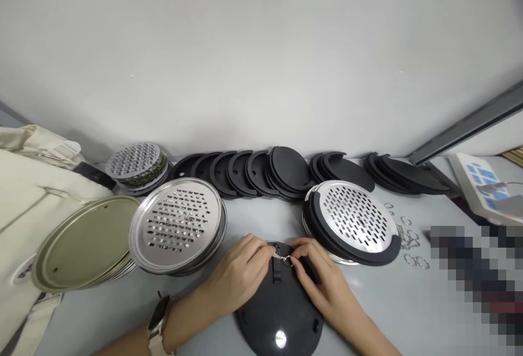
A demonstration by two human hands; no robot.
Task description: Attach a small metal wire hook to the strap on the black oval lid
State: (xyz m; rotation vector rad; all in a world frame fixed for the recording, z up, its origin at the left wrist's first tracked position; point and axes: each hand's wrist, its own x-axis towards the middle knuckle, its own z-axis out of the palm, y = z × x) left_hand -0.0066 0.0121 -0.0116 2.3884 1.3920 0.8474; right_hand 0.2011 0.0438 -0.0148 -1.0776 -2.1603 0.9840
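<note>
Though small — ring seemingly between grips

Looks matt and quite smooth on the black round plastic disc. Shines glossy on the silver round metal grater plate (but rough around the holes). On the cream-coloured creased cloth, only soft and matt.

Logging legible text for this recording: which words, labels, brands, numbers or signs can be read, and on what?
None can be read with certainty.
White box at right: blue printing, too blurred to read.
Round patch at far left: small dark marks, unreadable.
Watch: dark face, nothing legible.
</note>
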